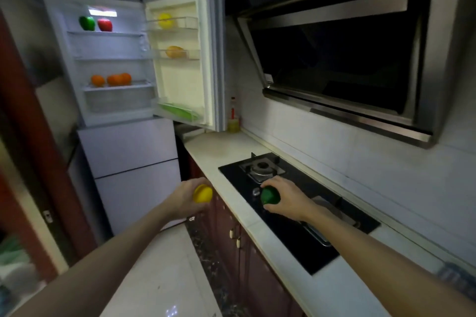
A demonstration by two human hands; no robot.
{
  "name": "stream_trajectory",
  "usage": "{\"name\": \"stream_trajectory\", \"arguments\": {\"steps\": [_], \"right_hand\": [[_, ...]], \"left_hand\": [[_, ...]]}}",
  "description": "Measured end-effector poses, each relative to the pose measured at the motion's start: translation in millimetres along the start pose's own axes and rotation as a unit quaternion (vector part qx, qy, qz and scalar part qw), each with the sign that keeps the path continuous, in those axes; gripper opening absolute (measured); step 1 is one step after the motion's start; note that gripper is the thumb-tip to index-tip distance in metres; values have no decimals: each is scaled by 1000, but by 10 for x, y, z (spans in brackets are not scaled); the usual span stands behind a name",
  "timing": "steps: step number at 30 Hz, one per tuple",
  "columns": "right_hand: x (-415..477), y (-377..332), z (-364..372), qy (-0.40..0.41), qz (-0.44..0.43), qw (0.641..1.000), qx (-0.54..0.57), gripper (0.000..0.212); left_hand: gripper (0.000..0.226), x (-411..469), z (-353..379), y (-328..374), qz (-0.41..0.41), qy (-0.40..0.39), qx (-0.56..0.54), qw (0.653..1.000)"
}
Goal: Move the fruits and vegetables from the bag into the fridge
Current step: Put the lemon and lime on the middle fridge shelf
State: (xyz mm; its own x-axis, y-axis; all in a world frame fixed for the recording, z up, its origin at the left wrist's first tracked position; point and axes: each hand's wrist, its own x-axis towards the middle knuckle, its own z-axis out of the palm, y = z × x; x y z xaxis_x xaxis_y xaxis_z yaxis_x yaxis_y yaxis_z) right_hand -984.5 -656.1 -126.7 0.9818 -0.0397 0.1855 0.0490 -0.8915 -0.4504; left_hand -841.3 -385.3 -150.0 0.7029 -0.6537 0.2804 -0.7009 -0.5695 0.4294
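My left hand (184,199) grips a yellow fruit (203,193) out over the floor, in front of the fridge's lower drawers. A round green fruit (270,195) is held in my right hand (286,199) above the black gas hob. The white fridge (110,59) stands open ahead. Its top shelf holds a green pepper (87,23) and a red pepper (105,25); three oranges (113,80) lie on a lower shelf. The open door (185,59) carries a yellow fruit (165,20), a mango-like fruit (175,51) and something green (177,110) in the bottom rack. No bag is in view.
A white counter (224,152) runs along the right with a black gas hob (296,208) set in it and a range hood (342,59) above. A bottle (233,121) stands in the corner by the fridge door. Dark red cabinets (247,260) lie below the counter.
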Motion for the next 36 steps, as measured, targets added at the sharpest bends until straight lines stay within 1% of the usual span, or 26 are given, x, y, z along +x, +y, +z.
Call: {"name": "stream_trajectory", "arguments": {"steps": [2, 7, 11, 14, 18, 21, 28, 36], "right_hand": [[122, -129, 94, 5, -13, 1000, 4, 53], [527, -538, 359, -15, -47, 999, -3, 51], [865, -750, 532, -19, -76, 997, 13, 51], [1154, -912, 604, -17, -94, 995, 20, 48], [1596, -1170, 704, 5, -112, 991, 66, 43], [1941, -1345, 788, 1, -144, 986, 82, 40], [2788, -1496, 941, -10, -180, 979, 97, 40], [3664, -1255, 770, -13, -212, 972, 98, 41]], "left_hand": [[49, -76, -107, -194, -10, 7, 6, 1000], [49, -383, -507, -768, -46, 30, 20, 998], [51, -596, -759, -1109, -73, 51, 23, 996], [48, -723, -876, -1314, -95, 68, 25, 993], [44, -834, -998, -1547, -126, 87, 22, 988], [43, -855, -1083, -1701, -149, 92, 24, 984], [45, -549, -1312, -2098, -195, 125, 53, 971], [44, 283, -1480, -2372, -195, 171, 33, 965]]}}
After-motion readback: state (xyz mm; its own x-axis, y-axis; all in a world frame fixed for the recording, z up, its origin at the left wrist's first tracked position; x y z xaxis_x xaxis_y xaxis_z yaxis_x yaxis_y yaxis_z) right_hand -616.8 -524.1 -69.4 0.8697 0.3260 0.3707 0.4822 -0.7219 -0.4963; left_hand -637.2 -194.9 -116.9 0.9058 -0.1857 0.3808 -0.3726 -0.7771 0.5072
